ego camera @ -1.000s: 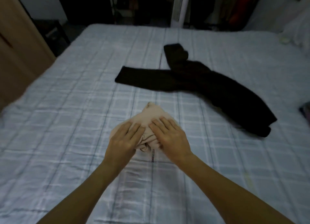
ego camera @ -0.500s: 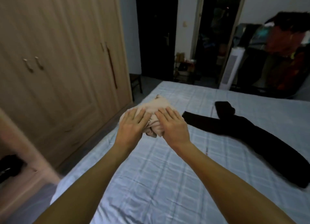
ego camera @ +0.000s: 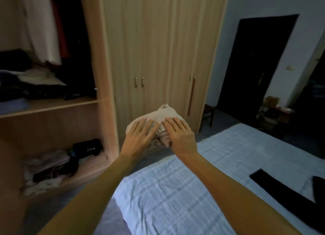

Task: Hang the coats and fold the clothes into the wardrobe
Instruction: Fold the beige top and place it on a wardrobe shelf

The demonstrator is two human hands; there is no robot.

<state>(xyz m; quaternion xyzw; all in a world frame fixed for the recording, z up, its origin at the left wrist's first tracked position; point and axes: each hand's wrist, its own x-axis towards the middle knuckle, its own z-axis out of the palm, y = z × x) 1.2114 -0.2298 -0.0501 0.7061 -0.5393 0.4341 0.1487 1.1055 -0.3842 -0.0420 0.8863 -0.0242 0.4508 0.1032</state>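
My fingers (ego camera: 146, 125) lie straight and close together across the top of the folded beige garment (ego camera: 167, 111). The left hand (ego camera: 140, 135) covers its left half and the right hand (ego camera: 179, 134) its right, fingertips nearly meeting in the middle. Both thumbs are hidden underneath. Since the bundle is in the air rather than resting on anything, I judge it pinched between fingers above and thumbs below. Its long axis runs side to side across my two palms, with a small knot of cloth poking up at the far edge. It hangs just past the corner of the bed (ego camera: 175, 190), in front of the closed doors (ego camera: 158, 50) of the wardrobe (ego camera: 103, 73). What matters for the next move is that the open section lies off to the left of the bundle, so the left hand is the nearer one and would lead the swing. There the shelf (ego camera: 52, 104) already carries stacked dark clothes, and the lower compartment (ego camera: 58, 127) holds a loose heap (ego camera: 47, 166). A black garment (ego camera: 274, 183) lies on the bed to my right, not yet folded.
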